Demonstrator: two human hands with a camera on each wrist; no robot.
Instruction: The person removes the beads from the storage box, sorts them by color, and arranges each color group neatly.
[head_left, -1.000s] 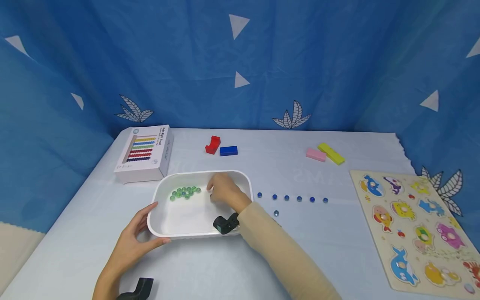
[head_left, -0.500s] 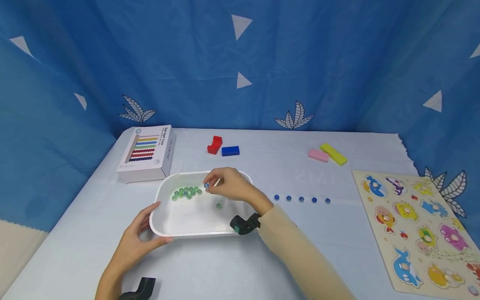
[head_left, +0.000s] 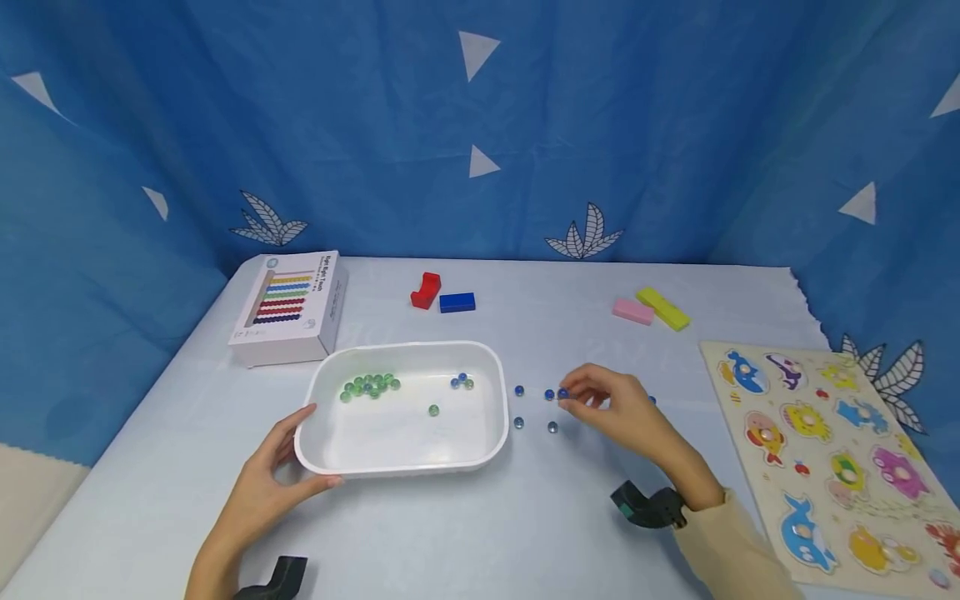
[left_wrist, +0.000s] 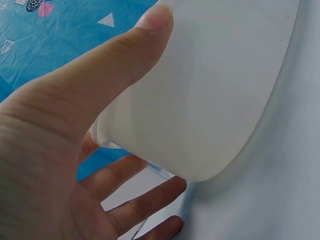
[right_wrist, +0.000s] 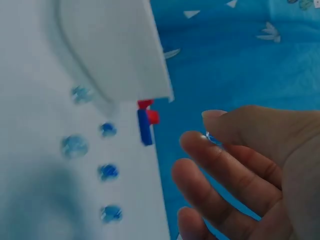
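Note:
In the head view my left hand holds the left front corner of a white plastic tray. Its thumb lies along the tray's front wall, while the fingers spread at the left end. My right hand is over the table right of the tray, pinching a blue glass marble between thumb and fingertip. Green marbles cluster in the tray's left part. Two blue marbles sit with a green one at its right, and a single green marble lies mid-tray.
Blue marbles form a row right of the tray, partly behind my right hand; two clear marbles lie in front. Behind stand an abacus box, red, blue, pink and yellow blocks. An animal puzzle board lies right.
My right hand has lifted out of the tray with a marble and moved right, over the row on the table. My left hand keeps its hold on the tray.

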